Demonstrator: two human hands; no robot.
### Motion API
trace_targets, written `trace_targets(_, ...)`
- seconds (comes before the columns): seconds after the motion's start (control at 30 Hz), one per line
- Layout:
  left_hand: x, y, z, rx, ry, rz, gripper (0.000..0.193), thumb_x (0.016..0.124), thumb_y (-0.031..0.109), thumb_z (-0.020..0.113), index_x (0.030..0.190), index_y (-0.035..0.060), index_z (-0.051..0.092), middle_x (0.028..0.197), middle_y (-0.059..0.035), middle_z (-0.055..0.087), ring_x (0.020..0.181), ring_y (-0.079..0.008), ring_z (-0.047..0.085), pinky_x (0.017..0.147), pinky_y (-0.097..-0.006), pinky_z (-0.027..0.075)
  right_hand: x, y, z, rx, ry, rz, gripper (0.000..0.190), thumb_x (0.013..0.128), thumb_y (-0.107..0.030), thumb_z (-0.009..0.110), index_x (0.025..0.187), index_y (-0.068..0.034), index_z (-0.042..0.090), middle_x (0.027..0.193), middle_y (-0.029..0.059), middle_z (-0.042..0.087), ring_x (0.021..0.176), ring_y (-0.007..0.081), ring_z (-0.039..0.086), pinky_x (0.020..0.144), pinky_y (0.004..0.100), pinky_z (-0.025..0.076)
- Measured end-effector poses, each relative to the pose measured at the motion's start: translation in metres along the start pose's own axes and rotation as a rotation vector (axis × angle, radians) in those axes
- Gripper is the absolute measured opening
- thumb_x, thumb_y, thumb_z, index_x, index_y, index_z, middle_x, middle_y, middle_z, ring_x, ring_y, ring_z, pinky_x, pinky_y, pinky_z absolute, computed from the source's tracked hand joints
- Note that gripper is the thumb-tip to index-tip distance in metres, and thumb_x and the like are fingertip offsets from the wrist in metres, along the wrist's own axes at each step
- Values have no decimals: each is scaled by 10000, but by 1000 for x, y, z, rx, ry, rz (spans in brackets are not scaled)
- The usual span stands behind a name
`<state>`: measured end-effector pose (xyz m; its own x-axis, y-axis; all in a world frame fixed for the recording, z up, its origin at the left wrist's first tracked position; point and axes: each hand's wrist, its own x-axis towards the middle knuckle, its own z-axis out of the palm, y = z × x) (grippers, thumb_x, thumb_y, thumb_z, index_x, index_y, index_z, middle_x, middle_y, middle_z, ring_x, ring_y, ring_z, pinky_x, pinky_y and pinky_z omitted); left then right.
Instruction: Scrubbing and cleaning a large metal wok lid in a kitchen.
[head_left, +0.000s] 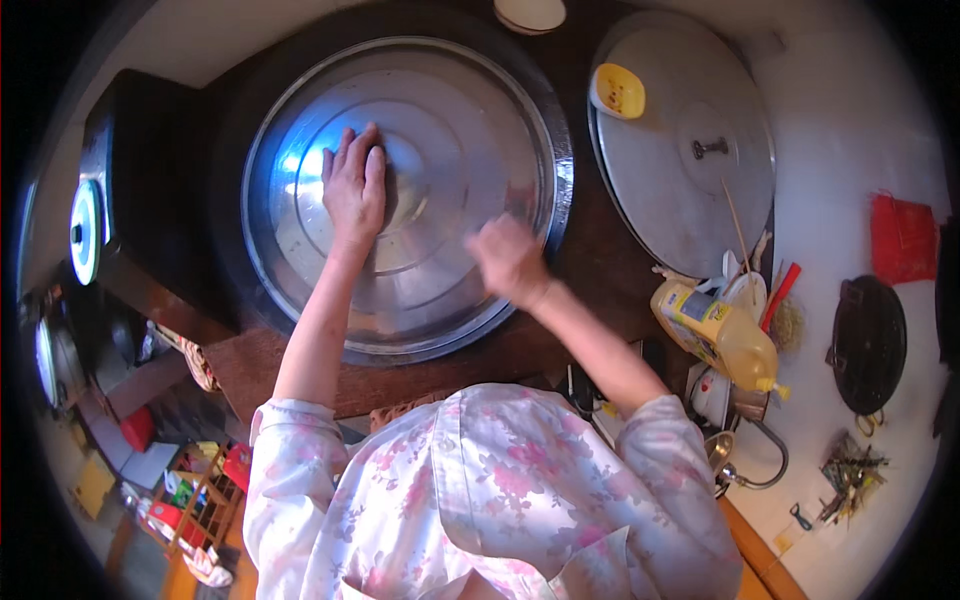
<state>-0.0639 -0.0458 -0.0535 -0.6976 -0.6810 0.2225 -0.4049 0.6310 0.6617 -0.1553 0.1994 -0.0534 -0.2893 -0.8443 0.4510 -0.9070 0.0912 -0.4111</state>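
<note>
In front of me lies a large round shiny metal basin or lid (442, 300) with concentric rings, seated in a dark round surround on the brown counter. I cannot tell whether its face is hollow or domed. My left hand (354, 184) lies palm down near its middle, the fingers stretched out and the thumb slightly apart, holding nothing. Over the lower right part of the metal is my right hand (510, 255), blurred and with the fingers curled. Whether anything is inside that hand, or whether it touches the metal, is not visible.
A large grey metal lid (690, 202) leans at the right, with a yellow bowl (619, 91) at its upper edge. Closer in are a big plastic oil bottle (712, 334) and a faucet (772, 450). A dark block-like structure (161, 202) stands left; a pale bowl (531, 13) sits far back.
</note>
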Motion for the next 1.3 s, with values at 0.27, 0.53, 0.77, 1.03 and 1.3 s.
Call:
trace_targets(0.27, 24, -16, -40, -341, -363, 107, 495, 1081, 367, 324, 1384, 83, 594, 1427, -129, 588, 1445, -304, 416, 1215, -432, 247, 119, 70, 33, -90, 67, 52, 65, 851, -111, 558, 870, -70, 605, 921, 142, 594, 882, 325, 595, 718, 455, 492)
trace_targets(0.53, 2, -39, -38, -479, 1, -156, 450, 1057, 255, 436, 1450, 41, 479, 1385, -200, 596, 1337, -367, 522, 1156, -452, 356, 49, -80, 46, 48, -120, -270, 154, 894, -128, 561, 992, -40, 641, 837, 86, 532, 802, 267, 542, 700, 434, 438)
trace_targets(0.77, 7, -40, -1, 285, 168, 47, 400, 999, 183, 537, 1378, 54, 538, 1459, -176, 525, 1409, -403, 420, 1151, -627, 264, 114, -6, 32, 76, -155, -351, 154, 821, -85, 652, 974, -100, 658, 835, 63, 512, 805, 271, 546, 680, 417, 419)
trace_targets(1.03, 3, -39, -3, 306, 161, 40, 385, 992, 187, 543, 1349, 44, 553, 1480, -162, 496, 1407, -391, 417, 1139, -622, 287, 52, -50, 32, 77, -149, -365, 97, 867, -147, 579, 936, -104, 632, 820, 71, 520, 773, 264, 545, 684, 409, 429)
trace_targets(1.3, 8, -39, 0, 336, 153, 27, 373, 989, 181, 537, 1335, 42, 555, 1450, -170, 508, 1387, -402, 426, 1137, -622, 290, 50, -30, 41, -359, -2, -30, 128, 850, -142, 588, 944, -66, 632, 803, 78, 515, 786, 263, 553, 670, 425, 432)
